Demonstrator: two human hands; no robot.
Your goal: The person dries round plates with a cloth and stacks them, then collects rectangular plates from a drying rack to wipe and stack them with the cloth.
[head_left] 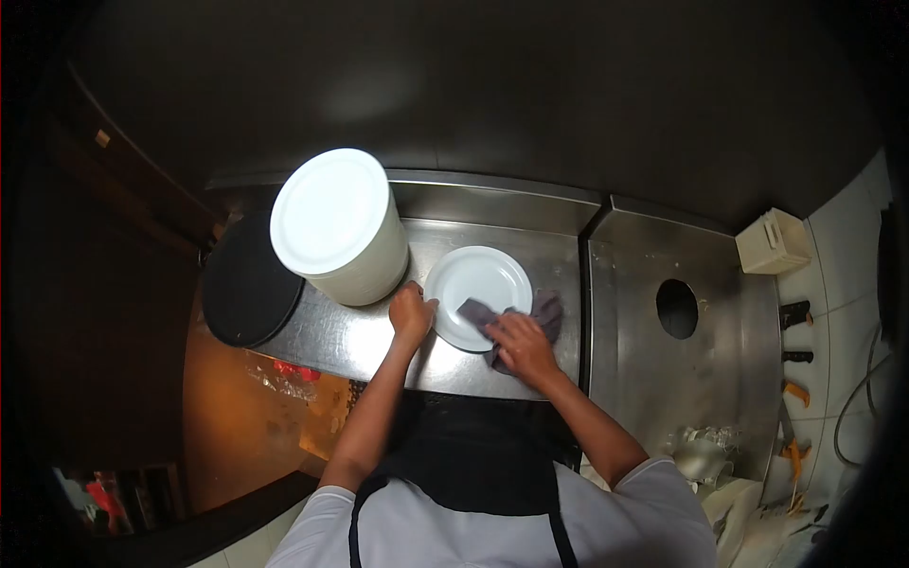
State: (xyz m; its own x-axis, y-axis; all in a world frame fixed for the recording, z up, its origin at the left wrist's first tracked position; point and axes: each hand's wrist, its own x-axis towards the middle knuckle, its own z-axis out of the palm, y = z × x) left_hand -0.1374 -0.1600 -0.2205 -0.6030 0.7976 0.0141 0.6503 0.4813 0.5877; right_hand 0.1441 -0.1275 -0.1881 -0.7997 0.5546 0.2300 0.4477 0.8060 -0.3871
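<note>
A white plate [473, 279] lies face up on the steel counter, to the right of a tall stack of white plates [333, 213]. My left hand [412, 313] is closed at the plate's left rim, its thumb on the edge and the other fingers curled. My right hand [524, 346] presses a dark purplish-grey cloth [546, 312] against the plate's lower right side. Part of the cloth spreads over the plate's inside and part hangs past its rim. My right fingertips are partly lost in its folds.
A round black tray [248, 284] sits left of the stack. To the right, a steel counter [630, 331] has a round dark hole [677, 309]. Beyond it are a cream plastic container [774, 241] and knives [797, 356] along the tiled wall. A steel ledge [502, 197] runs behind.
</note>
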